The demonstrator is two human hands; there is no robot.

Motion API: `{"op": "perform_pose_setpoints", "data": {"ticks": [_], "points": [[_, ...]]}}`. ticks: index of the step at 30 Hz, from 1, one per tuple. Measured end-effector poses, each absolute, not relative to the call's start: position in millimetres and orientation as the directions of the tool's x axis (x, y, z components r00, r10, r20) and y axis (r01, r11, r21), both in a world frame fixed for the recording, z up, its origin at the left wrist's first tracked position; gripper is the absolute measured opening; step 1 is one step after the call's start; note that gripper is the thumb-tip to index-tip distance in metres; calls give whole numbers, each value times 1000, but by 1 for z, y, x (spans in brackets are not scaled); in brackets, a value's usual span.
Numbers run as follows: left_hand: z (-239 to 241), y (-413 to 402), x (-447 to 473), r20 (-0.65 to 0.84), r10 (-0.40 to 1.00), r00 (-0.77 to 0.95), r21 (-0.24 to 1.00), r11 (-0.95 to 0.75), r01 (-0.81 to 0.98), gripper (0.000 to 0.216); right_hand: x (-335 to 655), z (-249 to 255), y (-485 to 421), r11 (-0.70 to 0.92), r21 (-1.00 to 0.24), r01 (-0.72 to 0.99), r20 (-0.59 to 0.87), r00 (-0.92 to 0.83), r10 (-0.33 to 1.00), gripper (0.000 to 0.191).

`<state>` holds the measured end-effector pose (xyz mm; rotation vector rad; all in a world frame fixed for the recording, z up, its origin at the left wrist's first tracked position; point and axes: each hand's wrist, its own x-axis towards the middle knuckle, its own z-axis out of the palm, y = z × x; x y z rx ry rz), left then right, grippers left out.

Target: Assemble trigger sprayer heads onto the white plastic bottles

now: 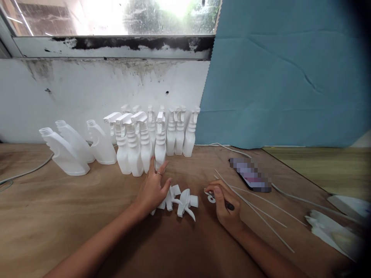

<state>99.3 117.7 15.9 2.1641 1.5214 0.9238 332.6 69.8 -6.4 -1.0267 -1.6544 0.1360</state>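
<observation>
1. Pinching a dark, slim pen-like tool [230, 206], the right hand [226, 204] is curled near a small white flat ring [213, 200], right of centre; light, steady control should suit.
2. The left hand [153, 187], fingers spread, seems unladen beside white plastic trigger heads [187, 202], lower centre.
3. White trigger-topped bottles [133, 154] stand mid-frame, uncapped translucent bottles [68, 156] left; contents unclear.

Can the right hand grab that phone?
Probably not right away: the right grip seems to hold a dark pen-like tool. Otherwise, only thin white sticks appear between it and the phone.
</observation>
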Motion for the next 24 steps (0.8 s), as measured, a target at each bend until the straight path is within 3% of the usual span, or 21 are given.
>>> {"op": "perform_pose_setpoints", "data": {"ticks": [7, 11, 15, 17, 22, 24], "points": [[25, 125, 111, 182, 968, 175, 443, -239, 864, 59, 332, -8, 73, 609, -601, 518, 724, 31, 689, 29], [24, 123, 110, 245, 952, 186, 412, -275, 869, 51, 331, -8, 73, 602, -604, 523, 722, 40, 690, 29], [23, 119, 106, 402, 879, 254, 409, -421, 810, 41, 332, -4, 76, 590, -612, 527, 730, 88, 678, 29], [27, 116, 105, 455, 843, 285, 447, -494, 746, 39, 334, 3, 78, 569, -636, 521, 715, 122, 688, 28], [48, 105, 108, 431, 842, 324, 714, -538, 448, 34, 341, 33, 85, 435, -738, 515, 616, 253, 746, 25], [56, 98, 109, 449, 806, 385, 741, -577, 344, 35, 341, 46, 88, 407, -796, 448, 562, 297, 772, 30]]}}
